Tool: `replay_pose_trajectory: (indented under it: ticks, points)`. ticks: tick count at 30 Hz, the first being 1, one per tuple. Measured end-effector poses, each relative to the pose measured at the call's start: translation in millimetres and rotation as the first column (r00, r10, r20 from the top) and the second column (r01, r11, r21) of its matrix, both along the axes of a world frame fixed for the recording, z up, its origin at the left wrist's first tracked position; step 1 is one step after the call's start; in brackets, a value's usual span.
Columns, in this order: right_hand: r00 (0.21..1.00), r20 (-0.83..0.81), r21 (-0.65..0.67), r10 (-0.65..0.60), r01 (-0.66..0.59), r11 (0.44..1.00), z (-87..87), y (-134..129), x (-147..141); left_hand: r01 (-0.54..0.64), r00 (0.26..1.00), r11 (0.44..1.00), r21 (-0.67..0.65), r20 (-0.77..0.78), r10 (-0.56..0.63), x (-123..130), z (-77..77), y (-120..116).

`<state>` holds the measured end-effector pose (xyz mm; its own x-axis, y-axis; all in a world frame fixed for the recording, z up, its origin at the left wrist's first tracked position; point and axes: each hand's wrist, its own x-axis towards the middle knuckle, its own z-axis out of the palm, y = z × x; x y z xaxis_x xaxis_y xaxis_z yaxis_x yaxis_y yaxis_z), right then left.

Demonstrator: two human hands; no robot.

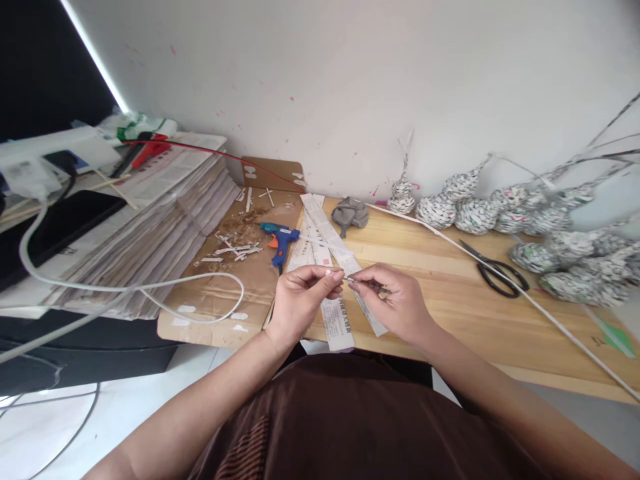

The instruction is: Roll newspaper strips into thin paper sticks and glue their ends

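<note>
My left hand (305, 293) and my right hand (390, 297) meet above the table's front part, fingertips nearly touching. Both pinch a thin, dark, stick-like piece (347, 278); a small white bit shows at my left fingertips. What the piece is cannot be made out. Below and behind the hands lie printed newspaper strips (337, 327), fanned out on the wood. A blue glue gun (285, 245) with a teal rear and orange trigger rests on the cardboard's edge, behind my left hand. A crumpled grey cloth (350, 215) sits at the strips' far end.
Black scissors (500, 277) lie on the wooden table (420, 250) at right, beside a long white paper rod (475, 257). Several woven paper gourds (477, 215) line the wall. Newspaper stacks (185, 220), a looped white cable (243, 293) and cardboard (215, 333) with scraps are at left.
</note>
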<state>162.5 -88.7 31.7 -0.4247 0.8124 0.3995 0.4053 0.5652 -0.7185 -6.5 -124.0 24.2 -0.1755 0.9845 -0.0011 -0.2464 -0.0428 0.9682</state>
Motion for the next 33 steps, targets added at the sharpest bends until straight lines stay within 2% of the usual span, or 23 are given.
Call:
replay_pose_trajectory:
  ticks: [4,7,9,12,14,17,19,21,23,26,29,31,33]
  points:
    - [0.999,0.031,0.034,-0.013,0.012,0.999,-2.5,6.8,4.5,0.049,0.999,0.998,-0.041,-0.014,-0.05,-4.0,-1.8,2.7]
    - [0.988,0.095,0.098,-0.122,0.112,0.989,-7.6,28.4,20.5,0.028,0.998,0.999,-0.041,-0.058,-0.031,-13.6,-4.0,3.5]
    - [0.95,0.164,0.169,-0.264,0.236,0.957,-13.3,50.4,37.6,-0.023,0.99,1.0,-0.008,-0.141,0.021,-22.6,-7.1,2.7]
    - [0.842,0.349,0.257,-0.412,0.336,0.906,-22.8,83.2,64.0,-0.059,0.963,0.998,0.02,-0.261,0.062,-34.9,-14.6,0.2]
    - [0.788,0.405,0.295,-0.463,0.367,0.882,-27.5,97.2,75.1,-0.068,0.951,0.998,0.014,-0.301,0.069,-39.6,-20.3,-1.3]
    - [0.786,0.376,0.337,-0.49,0.377,0.863,-29.2,100.3,75.4,-0.077,0.944,0.997,-0.01,-0.323,0.07,-41.6,-27.7,-1.6]
    - [0.821,0.382,0.298,-0.424,0.325,0.897,-27.0,92.3,66.5,-0.074,0.945,0.997,-0.007,-0.32,0.068,-41.6,-31.2,-0.6]
    - [0.867,0.427,0.195,-0.258,0.19,0.962,-22.9,80.5,55.0,-0.072,0.947,0.997,0.011,-0.312,0.071,-41.9,-33.4,0.9]
    - [0.892,0.445,0.096,-0.075,0.036,0.995,-17.4,68.3,45.3,-0.074,0.952,0.997,0.021,-0.296,0.077,-42.7,-34.9,2.3]
    - [0.883,0.461,0.017,0.084,-0.103,0.995,-6.3,53.1,39.5,-0.075,0.961,0.997,0.016,-0.265,0.077,-44.1,-36.0,2.9]
    - [0.803,0.549,-0.08,0.232,-0.226,0.971,5.7,42.4,43.5,-0.052,0.958,0.999,0.015,-0.281,0.054,-44.9,-36.2,1.9]
    - [0.748,0.596,-0.121,0.292,-0.276,0.954,11.1,37.6,48.4,-0.037,0.95,0.999,0.015,-0.31,0.04,-44.9,-36.0,1.1]
    - [0.732,0.608,-0.121,0.309,-0.299,0.946,12.7,34.6,53.0,-0.033,0.943,0.999,0.013,-0.331,0.036,-44.7,-35.8,0.6]
